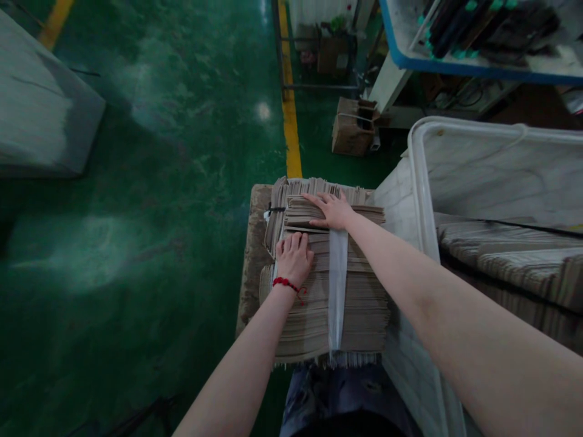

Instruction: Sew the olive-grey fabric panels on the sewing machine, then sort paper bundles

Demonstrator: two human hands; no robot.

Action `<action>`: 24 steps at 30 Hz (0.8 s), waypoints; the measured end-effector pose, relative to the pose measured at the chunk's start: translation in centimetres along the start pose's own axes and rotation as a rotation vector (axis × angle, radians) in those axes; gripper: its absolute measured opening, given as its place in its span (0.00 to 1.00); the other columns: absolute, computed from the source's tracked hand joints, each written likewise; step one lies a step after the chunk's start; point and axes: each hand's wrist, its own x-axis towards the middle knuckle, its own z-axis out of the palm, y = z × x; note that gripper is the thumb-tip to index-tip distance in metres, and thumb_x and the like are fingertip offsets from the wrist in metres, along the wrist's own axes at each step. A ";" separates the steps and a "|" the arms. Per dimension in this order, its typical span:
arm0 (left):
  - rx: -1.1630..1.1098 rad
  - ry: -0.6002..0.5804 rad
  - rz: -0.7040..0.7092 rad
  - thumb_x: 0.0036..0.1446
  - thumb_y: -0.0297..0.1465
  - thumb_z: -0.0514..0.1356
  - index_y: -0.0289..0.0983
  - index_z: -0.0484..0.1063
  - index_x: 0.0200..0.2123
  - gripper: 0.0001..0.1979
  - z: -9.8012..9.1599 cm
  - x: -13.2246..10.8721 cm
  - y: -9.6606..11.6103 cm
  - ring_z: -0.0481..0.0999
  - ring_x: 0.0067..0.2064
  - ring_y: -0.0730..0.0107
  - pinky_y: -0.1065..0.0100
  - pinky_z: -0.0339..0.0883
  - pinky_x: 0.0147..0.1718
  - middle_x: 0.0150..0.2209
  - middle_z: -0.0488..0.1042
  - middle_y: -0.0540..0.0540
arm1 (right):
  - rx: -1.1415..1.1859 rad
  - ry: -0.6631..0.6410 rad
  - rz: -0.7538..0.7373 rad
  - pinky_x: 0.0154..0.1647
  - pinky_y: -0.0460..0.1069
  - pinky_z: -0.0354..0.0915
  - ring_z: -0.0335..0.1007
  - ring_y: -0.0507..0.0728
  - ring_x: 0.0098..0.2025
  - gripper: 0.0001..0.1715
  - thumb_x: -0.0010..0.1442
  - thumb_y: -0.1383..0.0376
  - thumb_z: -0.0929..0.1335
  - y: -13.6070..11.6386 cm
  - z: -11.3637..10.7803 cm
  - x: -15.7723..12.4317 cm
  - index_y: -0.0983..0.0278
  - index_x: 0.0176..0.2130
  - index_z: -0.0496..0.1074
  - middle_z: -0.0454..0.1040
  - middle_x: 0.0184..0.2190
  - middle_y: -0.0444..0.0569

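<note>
A stack of grey-brown cardboard sheets (310, 331), seen edge-on, stands right in front of me, with a pale translucent strip (337, 285) running down its middle. At its far end a smaller bundle of sheets (298, 212) lies on top. My right hand (334, 210) rests across this bundle, fingers spread. Just nearer and to the left, my left hand (294, 260) lies on the stack with its fingers slightly bent, fingertips by the gap below the bundle. A red cord bracelet (286, 282) circles the left wrist.
A worn board (248, 291) shows beneath the cardboard. On the right stands a large white bin (421, 182) holding strapped cardboard. Beyond are a blue-edged table (455, 65) and a cardboard box (353, 130). A yellow line (292, 136) crosses the green floor; a grey-white block-like object (50, 115) stands left.
</note>
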 end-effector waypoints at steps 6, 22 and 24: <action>-0.064 0.036 0.112 0.57 0.28 0.53 0.36 0.62 0.62 0.27 0.4 -0.2 -0.9 0.52 0.68 0.57 0.52 0.46 0.63 0.67 0.57 0.42 | 0.030 -0.076 0.016 0.52 0.66 0.57 0.58 0.73 0.59 0.48 0.59 0.38 0.59 -0.6 -0.8 0.0 0.45 0.69 0.33 0.58 0.63 0.60; -0.070 0.027 0.048 0.59 0.27 0.50 0.35 0.58 0.64 0.28 1.2 -0.1 0.1 0.57 0.66 0.56 0.48 0.46 0.63 0.65 0.60 0.39 | 0.062 -0.076 0.004 0.52 0.66 0.57 0.57 0.73 0.60 0.49 0.58 0.37 0.60 0.2 -0.7 0.1 0.44 0.68 0.33 0.57 0.62 0.59; -0.066 0.029 0.033 0.59 0.26 0.51 0.35 0.58 0.64 0.28 1.3 -0.1 0.3 0.57 0.66 0.56 0.49 0.45 0.63 0.65 0.61 0.39 | 0.066 -0.078 -0.004 0.52 0.67 0.57 0.57 0.73 0.60 0.49 0.59 0.38 0.59 0.4 -0.7 0.2 0.44 0.68 0.33 0.58 0.62 0.60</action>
